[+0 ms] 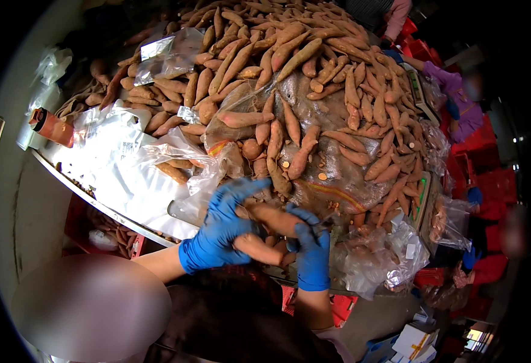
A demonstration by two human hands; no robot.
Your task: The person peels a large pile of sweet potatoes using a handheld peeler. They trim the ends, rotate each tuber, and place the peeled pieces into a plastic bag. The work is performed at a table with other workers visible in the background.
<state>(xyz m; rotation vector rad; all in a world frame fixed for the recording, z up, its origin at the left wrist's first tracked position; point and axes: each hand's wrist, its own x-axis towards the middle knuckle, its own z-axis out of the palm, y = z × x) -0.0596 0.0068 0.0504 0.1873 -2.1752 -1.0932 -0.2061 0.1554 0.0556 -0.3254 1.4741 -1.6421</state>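
Observation:
My left hand [223,227], in a blue glove, curls round a pale sweet potato [256,248], its index finger stretched out toward the pile. A second, browner sweet potato [271,216] lies across my two hands just above the first. My right hand [308,245], also gloved, grips the right end of this one with bent fingers; whether a small tool is among them I cannot make out. Just beyond my hands, more sweet potatoes [277,169] lie on crumpled plastic sacking [338,181] on the table [84,187], partly under my hands and loose bags.
A large pile [302,54] covers the back. Clear bags [374,260] and white sheeting [108,169] surround it; a red-brown object [50,127] lies at left. A red crate of sweet potatoes [84,230] stands below the left edge. Co-workers [459,103] and red crates [489,163] line the right.

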